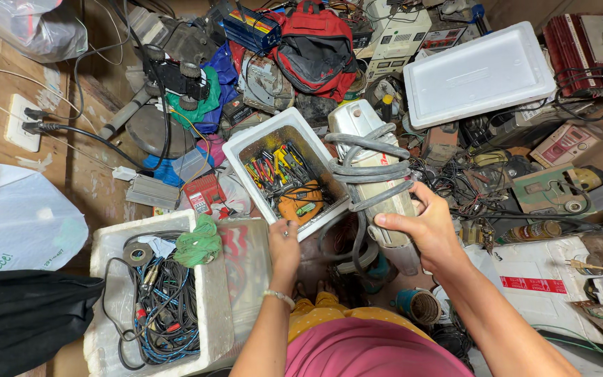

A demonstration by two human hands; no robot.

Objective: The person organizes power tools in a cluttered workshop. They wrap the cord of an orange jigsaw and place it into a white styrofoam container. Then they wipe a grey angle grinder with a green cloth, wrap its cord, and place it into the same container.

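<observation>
Gripping a pale, oblong plastic appliance wound with grey cable [375,174], the right hand [423,227] closes around its lower end, while the left hand [284,241] pinches the rim of one white foam box of coloured hand tools [246,143]. Two more foam pieces flank them: a wire-filled box [102,244] and a flat lid [479,73].

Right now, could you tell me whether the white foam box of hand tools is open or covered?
Open: the white foam box has no lid on, so its tools show; left hand grips its near edge.
</observation>
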